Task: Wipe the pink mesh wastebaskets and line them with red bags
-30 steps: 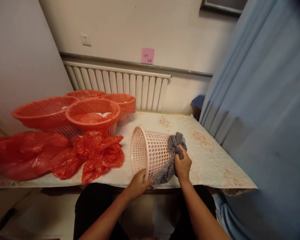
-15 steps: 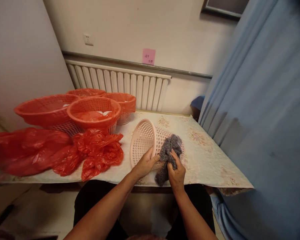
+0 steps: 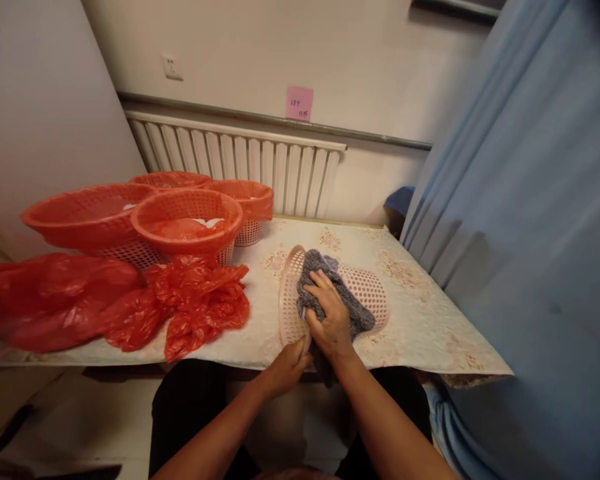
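Pink basket [image 3: 369, 293], one, perforated, lying on its side beneath the fingers of the right hand [image 3: 331, 321]. Grey cloth [image 3: 353, 308], one, between those fingers and the basket wall; fingers somewhat apart, laid over it. Left hand [image 3: 285, 368]: fingers apparently clamped on the rim, tips partly hidden.

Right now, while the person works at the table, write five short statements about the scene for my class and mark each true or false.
1. The right hand is on a grey cloth that lies against the pale basket. True.
2. The pale basket stands upright. False: it lies on its side.
3. The left hand holds the pale basket by its rim. True.
4. A pink note is above the radiator. True.
5. The curtain is red. False: it is blue.
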Tool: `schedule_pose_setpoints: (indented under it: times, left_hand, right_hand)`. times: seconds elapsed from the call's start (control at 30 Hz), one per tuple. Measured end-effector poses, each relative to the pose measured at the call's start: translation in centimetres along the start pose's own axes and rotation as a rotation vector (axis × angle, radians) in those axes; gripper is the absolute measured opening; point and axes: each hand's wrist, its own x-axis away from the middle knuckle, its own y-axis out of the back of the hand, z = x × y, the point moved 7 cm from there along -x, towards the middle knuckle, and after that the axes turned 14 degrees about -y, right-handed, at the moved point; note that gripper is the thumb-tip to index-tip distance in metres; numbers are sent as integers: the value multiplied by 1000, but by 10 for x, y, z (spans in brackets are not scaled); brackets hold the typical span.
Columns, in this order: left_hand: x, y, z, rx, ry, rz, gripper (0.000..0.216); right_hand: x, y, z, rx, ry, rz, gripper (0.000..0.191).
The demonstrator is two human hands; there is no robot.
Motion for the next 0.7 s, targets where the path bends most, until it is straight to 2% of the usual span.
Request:
schedule_pose_setpoints:
  times: [0.13, 0.27, 0.37, 0.43, 0.53, 0.7]
  left_hand:
    - [21, -10, 21, -125, 8, 44, 13]
    - [29, -14, 22, -175, -5, 83, 10]
    - [14, -7, 4, -166, 32, 44, 6]
    - [-3, -1, -16, -76, 22, -38, 19]
    - [-27, 6, -45, 179, -52, -184, 38]
    - [-35, -1, -58, 373, -114, -173, 43]
  right_hand:
    - [-22, 2, 0, -10, -82, -21, 44]
    - [-27, 2, 2, -4, -89, -25, 42]
    - [-20, 2, 5, -1, -82, -19, 42]
    - [-12, 3, 6, -6, -82, -12, 43]
    - [0, 8, 8, -14, -76, -19, 42]
    - [10, 16, 11, -10, -44, -29, 43]
